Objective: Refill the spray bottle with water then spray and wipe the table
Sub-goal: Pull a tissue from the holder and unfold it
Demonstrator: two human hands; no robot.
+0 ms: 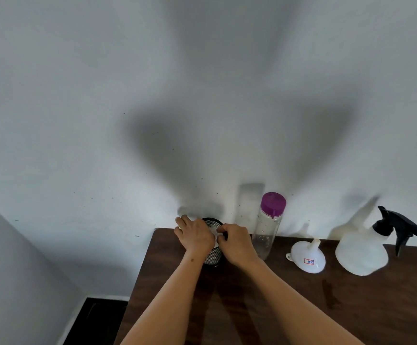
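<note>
Spray bottle [362, 250] stands untouched at the table's [352, 307] far right. Both hands meet at the black mesh holder [211, 256]: left hand [195, 235] cupping its rim, right hand [236, 241] pinching white tissue [214, 231].

We see both hands at a black mesh cup [211, 257] standing at the back left corner of the dark wooden table [302, 307]. The left hand [195, 236] lies over its rim, while the right hand [236, 241] pinches something white [214, 231] inside it. To the right stand a clear bottle with a purple cap [268, 227], a white funnel [307, 256], and a white spray bottle [366, 247] against the wall.
</note>
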